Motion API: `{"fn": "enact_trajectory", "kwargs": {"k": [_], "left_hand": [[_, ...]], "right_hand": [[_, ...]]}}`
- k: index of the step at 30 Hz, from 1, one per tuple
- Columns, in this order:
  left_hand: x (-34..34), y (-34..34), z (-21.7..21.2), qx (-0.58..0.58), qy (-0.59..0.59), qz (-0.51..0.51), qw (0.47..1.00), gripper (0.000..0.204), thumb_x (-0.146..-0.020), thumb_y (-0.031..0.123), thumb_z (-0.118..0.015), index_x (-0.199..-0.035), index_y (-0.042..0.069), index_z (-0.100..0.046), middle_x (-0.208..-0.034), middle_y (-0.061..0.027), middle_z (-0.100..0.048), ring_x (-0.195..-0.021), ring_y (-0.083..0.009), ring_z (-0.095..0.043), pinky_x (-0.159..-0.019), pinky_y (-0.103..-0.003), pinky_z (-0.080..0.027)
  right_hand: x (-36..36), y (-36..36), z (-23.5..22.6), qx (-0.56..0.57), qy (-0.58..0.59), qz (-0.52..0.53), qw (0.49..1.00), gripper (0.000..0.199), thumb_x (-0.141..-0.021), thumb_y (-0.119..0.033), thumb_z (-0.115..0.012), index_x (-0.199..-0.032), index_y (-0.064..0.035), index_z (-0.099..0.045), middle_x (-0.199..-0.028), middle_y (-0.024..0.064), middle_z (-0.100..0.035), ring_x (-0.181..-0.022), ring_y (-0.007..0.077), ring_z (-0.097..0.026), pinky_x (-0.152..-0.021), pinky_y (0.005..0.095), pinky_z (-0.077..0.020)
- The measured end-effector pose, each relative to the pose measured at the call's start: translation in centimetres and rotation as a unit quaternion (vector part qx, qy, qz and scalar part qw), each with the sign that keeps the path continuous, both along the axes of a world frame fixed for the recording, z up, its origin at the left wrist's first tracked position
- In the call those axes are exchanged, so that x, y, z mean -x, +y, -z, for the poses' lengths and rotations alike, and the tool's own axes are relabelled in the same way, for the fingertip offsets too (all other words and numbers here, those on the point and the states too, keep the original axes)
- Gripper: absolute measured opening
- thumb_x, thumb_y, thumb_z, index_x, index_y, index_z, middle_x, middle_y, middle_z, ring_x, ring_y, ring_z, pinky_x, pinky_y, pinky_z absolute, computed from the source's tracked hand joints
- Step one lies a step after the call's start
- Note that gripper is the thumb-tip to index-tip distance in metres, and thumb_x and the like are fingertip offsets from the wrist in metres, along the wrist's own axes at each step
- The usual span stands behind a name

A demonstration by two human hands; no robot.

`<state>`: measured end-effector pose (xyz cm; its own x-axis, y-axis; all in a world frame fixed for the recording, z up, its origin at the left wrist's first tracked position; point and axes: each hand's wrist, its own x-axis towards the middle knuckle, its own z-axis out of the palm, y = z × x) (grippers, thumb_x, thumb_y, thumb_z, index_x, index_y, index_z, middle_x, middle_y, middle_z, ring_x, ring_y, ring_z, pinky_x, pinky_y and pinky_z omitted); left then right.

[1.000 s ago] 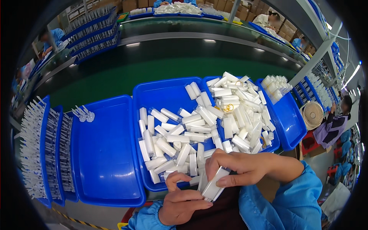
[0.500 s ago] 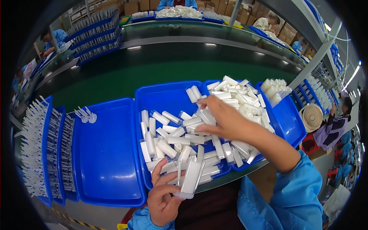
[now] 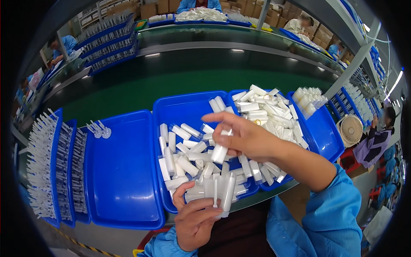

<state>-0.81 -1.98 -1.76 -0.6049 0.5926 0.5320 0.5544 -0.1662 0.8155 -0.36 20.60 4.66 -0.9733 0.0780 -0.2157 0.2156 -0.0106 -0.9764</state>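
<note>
My left hand (image 3: pixel 195 225) is closed at the near edge of the middle blue tray (image 3: pixel 159 128). Its fingers grip clear-and-white plastic tubes (image 3: pixel 228 195), held upright side by side, with a thin white stick (image 3: pixel 215 192) among them. Above the same tray, my right hand (image 3: pixel 257 139) pinches one white tube (image 3: pixel 220 150) with a clear end, slanting down from the fingers. Beneath both hands lie many loose white tubes (image 3: pixel 185 165) of this kind, spread over the tray; the tubes' exact number in my left hand is hard to make out.
Right of it, another blue tray is heaped with white tubes (image 3: pixel 274 111). Beyond it, a blue tray (image 3: pixel 319 132) holds upright pieces. At left, a blue tray (image 3: pixel 122 171) carries a few stemmed pieces (image 3: pixel 99 129) beside racks of white sticks (image 3: pixel 40 171). A green conveyor belt (image 3: pixel 180 73) runs behind.
My right hand has picked up a tube from among the loose ones and lifted it. The left hand has shifted slightly right and turned the tubes more upright.
</note>
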Motion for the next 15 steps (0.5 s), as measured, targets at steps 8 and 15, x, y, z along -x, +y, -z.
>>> {"fn": "enact_trajectory", "kwargs": {"k": [8,15], "left_hand": [[0.1,0.8,-0.3,0.016,0.004,0.025,1.000,0.013,-0.070,0.009,-0.071,-0.082,0.013,-0.068,-0.082,-0.0007,-0.064,-0.094,-0.0263,-0.052,-0.096,-0.047,-0.027],[0.2,1.0,-0.6,0.020,-0.007,0.049,0.999,0.010,-0.072,0.012,-0.070,-0.081,0.013,-0.068,-0.081,-0.0020,-0.064,-0.097,-0.0273,-0.050,-0.095,-0.046,-0.027]], "right_hand": [[-2.1,0.0,1.0,0.263,-0.041,-0.033,0.963,0.028,-0.090,-0.015,-0.053,-0.112,0.0009,-0.046,-0.082,0.0033,-0.049,-0.063,0.0077,-0.040,-0.056,0.0197,-0.0341],[-3.2,0.5,0.8,0.157,-0.017,-0.068,0.985,0.019,-0.089,-0.019,-0.054,-0.098,-0.0039,-0.046,-0.077,0.0030,-0.051,-0.062,0.0097,-0.044,-0.056,0.0229,-0.0369]]}}
